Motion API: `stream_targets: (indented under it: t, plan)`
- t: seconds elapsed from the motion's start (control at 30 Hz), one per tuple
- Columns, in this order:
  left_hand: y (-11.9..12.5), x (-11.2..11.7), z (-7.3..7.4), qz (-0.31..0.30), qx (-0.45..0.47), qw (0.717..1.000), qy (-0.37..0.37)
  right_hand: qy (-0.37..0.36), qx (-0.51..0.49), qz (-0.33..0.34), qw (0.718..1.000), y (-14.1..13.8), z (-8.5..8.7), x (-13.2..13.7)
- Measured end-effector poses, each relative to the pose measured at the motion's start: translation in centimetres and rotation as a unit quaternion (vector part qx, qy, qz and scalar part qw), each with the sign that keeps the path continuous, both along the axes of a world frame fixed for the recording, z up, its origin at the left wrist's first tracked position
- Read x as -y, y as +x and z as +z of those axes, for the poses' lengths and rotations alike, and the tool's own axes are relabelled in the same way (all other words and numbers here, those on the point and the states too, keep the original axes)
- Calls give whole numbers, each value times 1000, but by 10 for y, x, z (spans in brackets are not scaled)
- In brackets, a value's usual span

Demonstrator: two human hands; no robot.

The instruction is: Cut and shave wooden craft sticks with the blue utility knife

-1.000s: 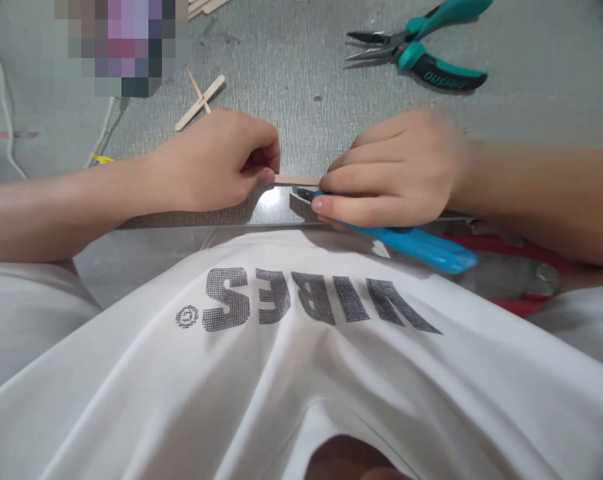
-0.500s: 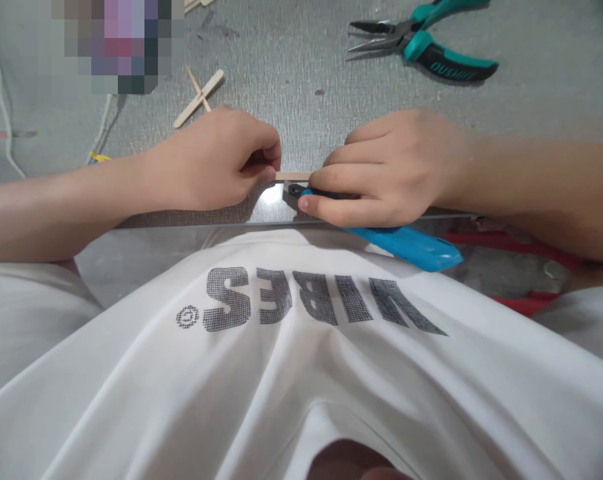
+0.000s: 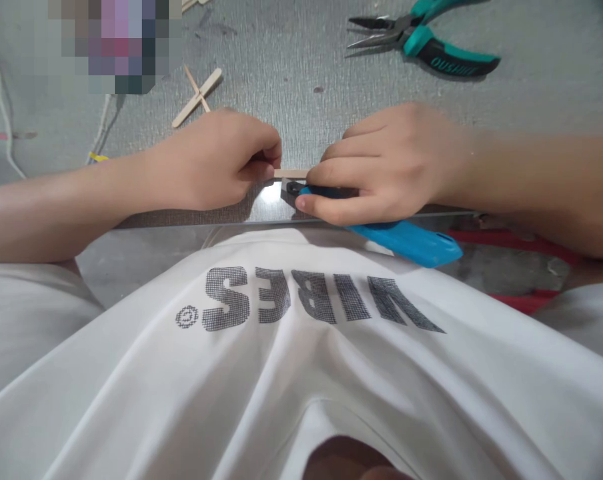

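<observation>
My left hand (image 3: 226,160) is closed, its thumb and fingers pinching one end of a thin wooden craft stick (image 3: 290,174). The stick runs level across to my right hand (image 3: 381,163), whose fingertips hide its other end. Wrapped in that same right hand is a blue utility knife (image 3: 406,243), its handle pointing down and right past the table edge. The knife's short blade (image 3: 284,187) lies just beneath the stick; whether it touches the wood I cannot tell.
Two crossed wooden sticks (image 3: 198,97) lie beyond my left hand. Teal and black needle-nose pliers (image 3: 426,41) rest open at the far right. A white cable (image 3: 99,137) runs at left near a blurred-out patch. The table edge (image 3: 181,225) is close to my shirt.
Little differs. My right hand and the knife have shifted very slightly left and up, and the left hand keeps its pinch on the stick.
</observation>
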State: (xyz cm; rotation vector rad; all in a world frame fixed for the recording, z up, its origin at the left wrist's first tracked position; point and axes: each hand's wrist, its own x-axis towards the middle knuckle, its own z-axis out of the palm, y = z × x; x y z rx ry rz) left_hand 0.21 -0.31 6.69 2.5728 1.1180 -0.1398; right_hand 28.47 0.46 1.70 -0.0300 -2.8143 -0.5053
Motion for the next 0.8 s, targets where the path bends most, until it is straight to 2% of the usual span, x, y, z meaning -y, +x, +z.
stream_targets:
  t: [0.17,0.37,0.53,0.7,0.8]
  plan:
    - [0,2,0,-28,-74,996,26,-71,2,-1,997,-3,2,-2]
    - [0,1,1,-39,-65,997,25,-208,10,-38,977,-6,3,-4]
    - [0,0,4,-50,-53,997,25,-169,21,-25,985,-6,3,-6]
    - [2,-2,4,-26,-109,994,15,-180,28,-25,983,-9,4,-5]
    - [3,-4,2,-25,-126,992,-4,-131,51,-23,990,-11,6,-5]
